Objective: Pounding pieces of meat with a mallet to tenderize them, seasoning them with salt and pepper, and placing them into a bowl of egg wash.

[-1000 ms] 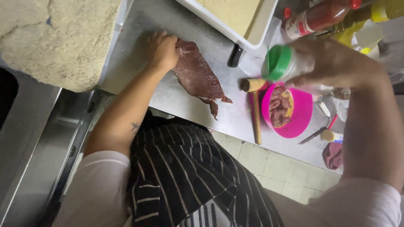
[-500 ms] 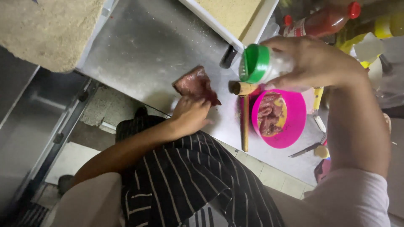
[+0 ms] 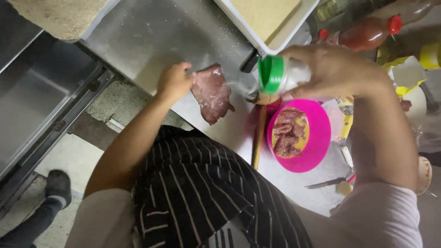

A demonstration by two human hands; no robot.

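Left hand (image 3: 173, 81) rests on the left edge of the raw meat slice (image 3: 212, 93), fingers curled against it, pressing it flat to the table (image 3: 151, 32). Right hand (image 3: 333, 71) clamped around a white shaker with green lid (image 3: 279, 74), tipped sideways, lid end pointing left toward the meat; a faint pale dusting shows between lid and slice. Hands well apart, meat between them. Steel table carries everything; meat lies near its near edge, centre of scene. Far left, a large tray of crumbs (image 3: 62, 16); far centre, a white tray of crumbs (image 3: 268, 18), just beyond the shaker. Striped apron (image 3: 202, 193) fills the near foreground. Right of the meat, a pink bowl (image 3: 317, 142) holding more meat pieces (image 3: 288, 132). A wooden handle (image 3: 258, 138) lies between slice and bowl, touching the bowl's left side. Far right, a red-capped sauce bottle (image 3: 367, 32) on its side. Near right of the bowl, a small knife (image 3: 328, 183).
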